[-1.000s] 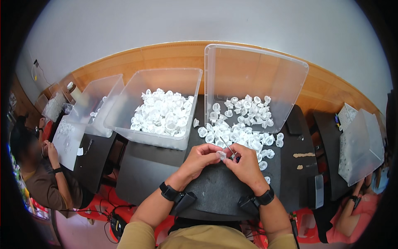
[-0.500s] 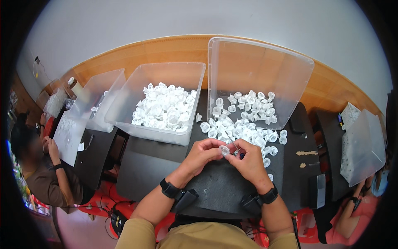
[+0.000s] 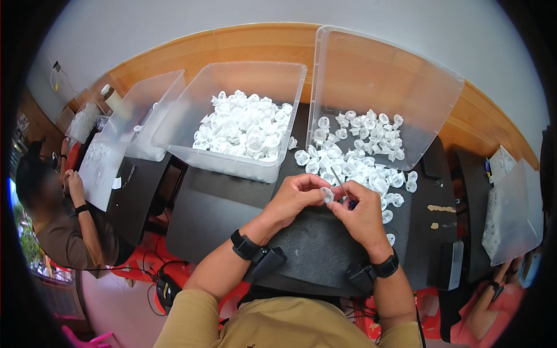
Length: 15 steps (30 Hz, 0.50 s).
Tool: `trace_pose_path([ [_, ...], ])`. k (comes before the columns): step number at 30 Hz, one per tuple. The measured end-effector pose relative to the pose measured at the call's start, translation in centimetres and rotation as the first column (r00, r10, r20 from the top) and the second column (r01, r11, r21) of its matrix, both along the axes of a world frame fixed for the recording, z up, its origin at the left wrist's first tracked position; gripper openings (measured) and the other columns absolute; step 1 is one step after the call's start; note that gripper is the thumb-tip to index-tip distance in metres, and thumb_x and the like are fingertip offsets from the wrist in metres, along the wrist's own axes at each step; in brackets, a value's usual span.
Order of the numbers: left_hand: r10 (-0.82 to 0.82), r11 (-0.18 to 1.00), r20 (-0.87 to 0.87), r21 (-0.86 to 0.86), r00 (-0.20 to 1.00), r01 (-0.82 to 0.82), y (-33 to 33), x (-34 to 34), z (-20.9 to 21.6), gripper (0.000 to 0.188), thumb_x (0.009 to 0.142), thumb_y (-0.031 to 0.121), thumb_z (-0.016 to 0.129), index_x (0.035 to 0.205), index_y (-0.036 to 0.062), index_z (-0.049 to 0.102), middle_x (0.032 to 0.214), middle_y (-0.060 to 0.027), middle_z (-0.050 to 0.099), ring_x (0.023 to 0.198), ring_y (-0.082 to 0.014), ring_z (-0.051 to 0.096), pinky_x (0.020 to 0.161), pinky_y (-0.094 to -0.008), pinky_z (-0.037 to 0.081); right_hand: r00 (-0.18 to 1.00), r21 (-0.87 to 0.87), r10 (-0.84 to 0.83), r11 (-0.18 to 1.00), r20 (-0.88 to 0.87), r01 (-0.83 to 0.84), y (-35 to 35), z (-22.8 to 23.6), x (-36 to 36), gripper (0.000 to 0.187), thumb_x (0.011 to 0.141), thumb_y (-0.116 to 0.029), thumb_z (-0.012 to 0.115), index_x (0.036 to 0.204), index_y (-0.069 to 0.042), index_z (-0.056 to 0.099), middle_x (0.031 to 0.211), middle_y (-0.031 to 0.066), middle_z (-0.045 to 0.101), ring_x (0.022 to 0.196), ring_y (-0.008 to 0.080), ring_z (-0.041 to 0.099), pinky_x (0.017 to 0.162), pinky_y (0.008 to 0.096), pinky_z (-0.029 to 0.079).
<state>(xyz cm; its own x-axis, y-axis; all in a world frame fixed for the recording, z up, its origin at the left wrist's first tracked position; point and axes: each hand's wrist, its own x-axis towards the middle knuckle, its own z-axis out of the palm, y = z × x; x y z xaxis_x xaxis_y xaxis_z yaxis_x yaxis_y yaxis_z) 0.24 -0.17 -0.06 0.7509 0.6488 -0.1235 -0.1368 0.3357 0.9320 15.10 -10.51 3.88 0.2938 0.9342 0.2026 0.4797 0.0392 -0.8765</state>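
Observation:
My left hand (image 3: 294, 200) pinches a small translucent plastic part (image 3: 326, 195), rounded like a cap, between thumb and fingertips. My right hand (image 3: 362, 217) is closed on a thin metal-shafted tool (image 3: 336, 176) with a dark blue end that shows among the fingers; its exact kind is unclear. The right fingertips meet the plastic part's right side, and the shaft points up and away past it. Just beyond both hands, a loose heap of similar white and clear parts (image 3: 374, 182) spreads over the dark table (image 3: 313, 249).
A clear bin (image 3: 232, 162) full of white parts stands at the back left. Another clear bin (image 3: 389, 69) lies tipped on its side, parts spilling from its mouth. A dark box (image 3: 451, 265) sits at the table's right edge. Co-workers (image 3: 64, 214) sit at both sides.
The view has shifted, so the bins and table appear higher up. Both hands stay together around the same plastic part, with only slight finger movement.

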Motion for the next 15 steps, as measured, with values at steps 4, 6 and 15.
trace_pose_path([
  [4, 0.002, 0.988, -0.068, 0.157, 0.998, 0.009, 0.14, 0.18, 0.52, 0.015, 0.086, 0.008, 0.067, 0.1, 0.0007, 0.064, 0.093, -0.003, 0.065, 0.083, -0.0083, 0.061, 0.074, -0.0233, 0.051, 0.999, -0.011, -0.012, 1.0, 0.047, 0.012, 0.02, -0.33, -0.02, 0.02, 0.069, -0.001, 0.073, 0.087, -0.001, 0.066, 0.07, 0.0046, 0.065, 0.053, 0.0066, 0.053, 0.051, 0.023, 0.043],
  [6, 0.054, 0.921, -0.179, 0.389, 0.982, 0.02, 0.34, 0.24, 0.11, 0.016, 0.087, 0.007, 0.066, 0.1, -0.001, 0.064, 0.094, -0.0032, 0.066, 0.083, -0.0078, 0.062, 0.074, -0.0233, 0.051, 0.998, -0.018, -0.018, 1.0, 0.061, 0.019, 0.21, -0.78, -0.06, 0.019, 0.07, -0.002, 0.074, 0.087, -0.001, 0.066, 0.069, 0.0037, 0.065, 0.053, 0.0056, 0.051, 0.051, 0.0225, 0.042],
  [15, 0.075, 0.988, 0.021, 0.134, 0.997, -0.077, 0.38, 0.12, 0.18, 0.026, 0.089, 0.007, 0.064, 0.115, 0.0023, 0.06, 0.099, -0.0053, 0.066, 0.088, -0.0099, 0.062, 0.079, -0.0253, 0.053, 0.992, -0.004, -0.045, 0.999, -0.121, 0.045, 0.42, -0.91, 0.2, 0.021, 0.072, -0.006, 0.076, 0.089, -0.002, 0.065, 0.068, 0.0007, 0.064, 0.053, 0.0041, 0.048, 0.05, 0.021, 0.039],
])
